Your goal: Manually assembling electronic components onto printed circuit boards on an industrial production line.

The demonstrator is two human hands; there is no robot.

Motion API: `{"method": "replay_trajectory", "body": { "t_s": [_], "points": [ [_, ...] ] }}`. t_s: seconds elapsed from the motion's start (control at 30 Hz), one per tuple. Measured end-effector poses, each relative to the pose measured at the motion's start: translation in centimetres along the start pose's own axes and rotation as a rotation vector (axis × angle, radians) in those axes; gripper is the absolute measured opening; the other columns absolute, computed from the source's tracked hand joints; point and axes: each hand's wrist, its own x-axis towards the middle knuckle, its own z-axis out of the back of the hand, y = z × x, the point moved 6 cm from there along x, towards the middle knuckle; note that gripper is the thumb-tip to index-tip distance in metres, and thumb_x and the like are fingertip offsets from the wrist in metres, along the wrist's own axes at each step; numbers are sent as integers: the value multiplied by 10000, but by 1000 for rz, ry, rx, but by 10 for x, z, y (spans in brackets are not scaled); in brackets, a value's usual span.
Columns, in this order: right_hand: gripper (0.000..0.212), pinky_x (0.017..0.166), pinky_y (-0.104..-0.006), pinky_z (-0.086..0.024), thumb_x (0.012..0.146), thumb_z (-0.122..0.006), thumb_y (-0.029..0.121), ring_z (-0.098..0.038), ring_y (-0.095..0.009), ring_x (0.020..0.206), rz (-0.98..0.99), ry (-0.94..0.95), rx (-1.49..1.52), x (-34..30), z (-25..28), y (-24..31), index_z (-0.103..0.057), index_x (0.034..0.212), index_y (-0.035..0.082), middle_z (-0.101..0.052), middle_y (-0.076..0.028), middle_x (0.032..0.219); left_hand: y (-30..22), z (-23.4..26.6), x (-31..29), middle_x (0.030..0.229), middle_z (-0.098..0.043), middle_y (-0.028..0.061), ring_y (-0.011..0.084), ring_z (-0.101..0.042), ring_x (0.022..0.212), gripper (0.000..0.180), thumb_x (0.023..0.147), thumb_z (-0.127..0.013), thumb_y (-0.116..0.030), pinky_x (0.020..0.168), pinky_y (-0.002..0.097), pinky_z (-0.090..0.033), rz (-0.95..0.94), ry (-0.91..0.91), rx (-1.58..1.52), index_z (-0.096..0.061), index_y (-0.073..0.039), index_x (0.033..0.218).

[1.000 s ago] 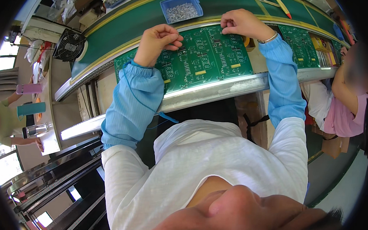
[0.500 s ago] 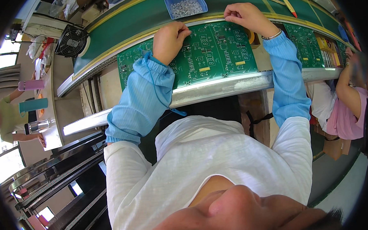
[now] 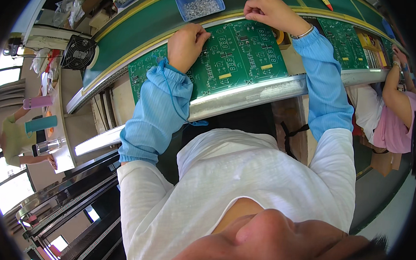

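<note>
A green circuit board (image 3: 240, 73) lies across the metal rails in front of me, carrying digit displays, small chips and pale yellow parts. Over its left part is my left hand (image 3: 185, 46), thumb and fingertips pressed together. My right hand (image 3: 274, 14) is held at the board's far edge, its fingers curled into a pinch. Whatever either pinch may hold is too small or hidden to make out. Beyond the board, between the hands, stands a blue bin (image 3: 204, 17) of small clear parts.
A metal rail (image 3: 256, 93) runs along the near side. More circuit boards (image 3: 344, 45) lie to the right, where a person in pink (image 3: 396, 119) works. A black fan (image 3: 78, 53) stands at left. Behind it, another person (image 3: 15, 135) is beside a table with bottles.
The whole view has shifted slightly, with the bin and board now a little further left. Both hands stay pinched in nearly the same places over the board.
</note>
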Motion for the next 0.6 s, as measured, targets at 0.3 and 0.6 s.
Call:
{"method": "replay_trajectory", "body": {
  "t_s": [0.3, 0.6],
  "points": [
    [197, 674, -399, -526, 895, -718, 240, -692, -310, 748, 216, -137, 99, -4, 5, 8, -714, 927, 46, -702, -140, 797, -4, -1, -2, 776, -669, 146, 312, -647, 687, 195, 894, -748, -222, 606, 415, -485, -42, -26, 38, -703, -32, 890],
    [153, 712, -320, -563, 963, -694, 159, -698, -192, 794, 21, 13, 52, 1, -27, -37, -688, 1031, 22, -715, -100, 879, -14, 5, -6, 891, -686, 149, 330, -672, 780, 165, 890, -739, -191, 656, 421, -511, -116, 4, 58, -695, -51, 966]
  ]
}}
